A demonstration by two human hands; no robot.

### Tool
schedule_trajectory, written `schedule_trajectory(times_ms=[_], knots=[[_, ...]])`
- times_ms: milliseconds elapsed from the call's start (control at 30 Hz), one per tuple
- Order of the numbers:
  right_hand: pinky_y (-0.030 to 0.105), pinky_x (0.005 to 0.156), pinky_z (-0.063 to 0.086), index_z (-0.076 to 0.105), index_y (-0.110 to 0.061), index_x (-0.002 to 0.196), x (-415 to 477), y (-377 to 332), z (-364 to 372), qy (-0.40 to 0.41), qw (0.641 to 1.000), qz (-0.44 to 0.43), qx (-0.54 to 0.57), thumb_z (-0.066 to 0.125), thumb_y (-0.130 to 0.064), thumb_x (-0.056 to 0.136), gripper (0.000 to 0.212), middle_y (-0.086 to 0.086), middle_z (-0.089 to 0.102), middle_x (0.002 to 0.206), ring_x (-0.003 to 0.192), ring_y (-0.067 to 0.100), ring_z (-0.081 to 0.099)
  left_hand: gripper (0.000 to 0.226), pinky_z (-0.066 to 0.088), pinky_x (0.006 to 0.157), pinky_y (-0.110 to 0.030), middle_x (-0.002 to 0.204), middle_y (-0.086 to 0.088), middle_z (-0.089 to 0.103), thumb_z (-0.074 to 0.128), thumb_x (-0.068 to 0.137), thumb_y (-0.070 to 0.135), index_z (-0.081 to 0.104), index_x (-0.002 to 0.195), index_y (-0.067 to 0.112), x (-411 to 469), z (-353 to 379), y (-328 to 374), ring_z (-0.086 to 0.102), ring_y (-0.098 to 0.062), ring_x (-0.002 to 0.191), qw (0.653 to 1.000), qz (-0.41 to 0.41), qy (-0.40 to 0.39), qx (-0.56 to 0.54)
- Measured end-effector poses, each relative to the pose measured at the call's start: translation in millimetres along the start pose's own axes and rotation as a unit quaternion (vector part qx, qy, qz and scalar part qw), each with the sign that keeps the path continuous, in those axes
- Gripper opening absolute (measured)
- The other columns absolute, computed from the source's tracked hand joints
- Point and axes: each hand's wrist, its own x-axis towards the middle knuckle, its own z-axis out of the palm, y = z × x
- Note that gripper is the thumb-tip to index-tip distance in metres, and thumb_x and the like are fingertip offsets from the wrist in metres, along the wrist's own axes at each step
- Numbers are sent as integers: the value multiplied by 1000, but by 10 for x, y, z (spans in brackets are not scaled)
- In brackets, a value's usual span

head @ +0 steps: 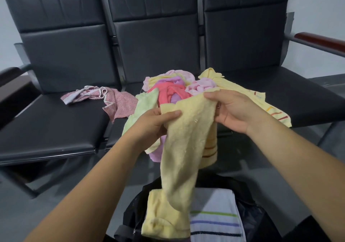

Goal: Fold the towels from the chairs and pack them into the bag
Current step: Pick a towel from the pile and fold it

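Yellow towel [186,139], top edge in the pinching grip of left hand [155,124] and right hand [235,111]

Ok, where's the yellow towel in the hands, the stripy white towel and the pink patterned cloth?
yellow towel [186,139], head view, middle of the hanging part.
stripy white towel [214,200], head view, white part above the stripes.
pink patterned cloth [121,101], head view, its wide right part.

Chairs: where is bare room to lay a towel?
The left seat is bare in front of the pink patterned cloth; so is the right seat beyond the striped yellow towel. The middle seat is crowded with the towel pile.
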Motion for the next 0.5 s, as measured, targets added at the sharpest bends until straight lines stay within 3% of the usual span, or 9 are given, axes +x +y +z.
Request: schedule_trajectory(times_ms=[100, 200, 333, 400, 500], knots=[[36, 80, 61, 71, -5, 102, -36, -35, -4, 10, 1000, -20, -10, 65, -6, 94, 10, 12, 75, 100, 90, 21, 73, 21, 57, 79, -30, 96, -11, 77, 74, 80, 19, 77, 96, 5, -9, -109, -1, 74, -19, 85, 1000, -16, 4, -10], [34, 88, 61, 68, 5, 120, -56, -61, 35, 24, 999, -26, 20, 64, -5, 95, 27, 19, 73, 115, 102, 25, 72, 31, 59, 82, -29, 106, -15, 76, 69, 82, 18, 73, 106, -2, -33, -146, 28, 74, -22, 95, 999, -34, 12, -10], [35, 97, 58, 53, 1, 140, -50, -49, 48, -9, 990, -25, 139, 62, -13, 98, 45, 21, 61, 133, 117, 25, 65, 45, 52, 101, -39, 128, -17, 68, 62, 95, 24, 62, 131, -2, -19, -118, 40, 67, -24, 114, 999, 11, 24, -25], [36, 91, 60, 53, 6, 138, -59, 12, 63, -21, 996, -3, 90, 61, -8, 98, 43, 20, 65, 128, 114, 26, 67, 48, 53, 100, -41, 130, -17, 67, 62, 95, 27, 59, 135, 0, -24, -79, 50, 67, -25, 114, 998, 29, 36, -51], [39, 83, 59, 66, -3, 121, -62, 63, 23, 20, 999, 10, -35, 61, -4, 98, 24, 11, 73, 103, 90, 24, 70, 38, 58, 90, -34, 114, -14, 73, 60, 94, 22, 66, 123, -1, -31, -67, 77, 72, -20, 100, 996, 50, 58, -53]])
